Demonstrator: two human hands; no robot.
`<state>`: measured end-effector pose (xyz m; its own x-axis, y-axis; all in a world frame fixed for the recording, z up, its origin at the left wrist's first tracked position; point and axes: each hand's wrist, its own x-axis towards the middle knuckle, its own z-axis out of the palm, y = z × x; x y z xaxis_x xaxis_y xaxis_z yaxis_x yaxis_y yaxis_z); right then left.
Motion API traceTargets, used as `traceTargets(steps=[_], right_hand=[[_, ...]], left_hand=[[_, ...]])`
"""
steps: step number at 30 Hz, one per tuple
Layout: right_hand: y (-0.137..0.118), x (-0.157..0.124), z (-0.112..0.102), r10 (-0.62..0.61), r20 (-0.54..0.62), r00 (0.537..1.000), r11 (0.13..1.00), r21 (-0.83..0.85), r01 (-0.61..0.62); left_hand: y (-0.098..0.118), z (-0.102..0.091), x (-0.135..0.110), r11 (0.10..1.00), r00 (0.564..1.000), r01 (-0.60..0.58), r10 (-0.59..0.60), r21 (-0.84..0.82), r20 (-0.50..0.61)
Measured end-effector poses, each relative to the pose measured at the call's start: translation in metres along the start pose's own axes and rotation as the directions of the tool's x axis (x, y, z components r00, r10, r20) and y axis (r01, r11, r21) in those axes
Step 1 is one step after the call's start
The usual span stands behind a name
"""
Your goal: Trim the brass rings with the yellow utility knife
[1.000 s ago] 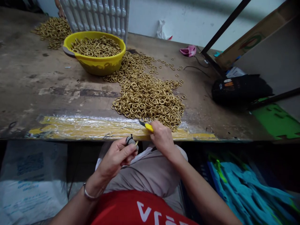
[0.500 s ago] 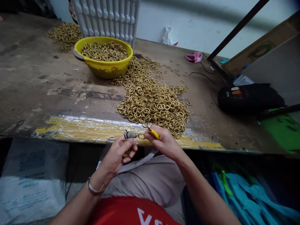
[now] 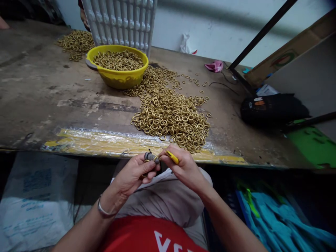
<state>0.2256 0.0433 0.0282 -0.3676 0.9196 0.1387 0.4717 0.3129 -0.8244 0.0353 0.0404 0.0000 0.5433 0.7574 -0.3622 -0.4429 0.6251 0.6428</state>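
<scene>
My left hand [image 3: 136,169] is closed, with its fingers curled around brass-coloured rings [image 3: 145,175] that show only in part. A grey wrap [image 3: 150,157], tied with black bands, covers its index finger. Against that fingertip is one ring [image 3: 157,159], pinched at its right side by my right hand [image 3: 185,166]. The same right hand grips a small yellow-handled tool [image 3: 173,158] whose working tip I cannot make out. Just beyond both hands, a large heap of rings [image 3: 173,115] spreads over the table.
A yellow basin [image 3: 120,78] full of rings stands behind the heap, before a grey ribbed panel [image 3: 120,22]. Another ring pile [image 3: 76,43] lies far left, near a co-worker's hand [image 3: 84,19]. A black bag [image 3: 274,108] sits right. Yellow tape [image 3: 86,141] lines the table's front edge.
My two hands have come together. The ring in my right fingers has moved left and now meets the wrapped fingertip. The view has shifted slightly.
</scene>
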Motion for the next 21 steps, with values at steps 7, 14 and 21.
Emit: traceTargets(steps=[7,14,21], right_hand=[[0.002,-0.025,0.005,0.043,-0.026,0.999,0.963,-0.266,-0.048],[-0.005,-0.032,0.011,0.112,-0.031,0.993,0.863,-0.493,-0.112],[-0.001,-0.03,0.012,0.126,-0.03,0.992,0.808,-0.576,-0.12]], left_hand=[[-0.004,0.005,-0.004,0.991,0.992,-0.117,0.12,0.068,-0.029],[-0.01,0.004,-0.005,0.944,0.974,-0.224,0.227,0.243,0.014],[-0.011,0.0,-0.007,0.871,0.964,-0.216,0.261,0.441,-0.042]])
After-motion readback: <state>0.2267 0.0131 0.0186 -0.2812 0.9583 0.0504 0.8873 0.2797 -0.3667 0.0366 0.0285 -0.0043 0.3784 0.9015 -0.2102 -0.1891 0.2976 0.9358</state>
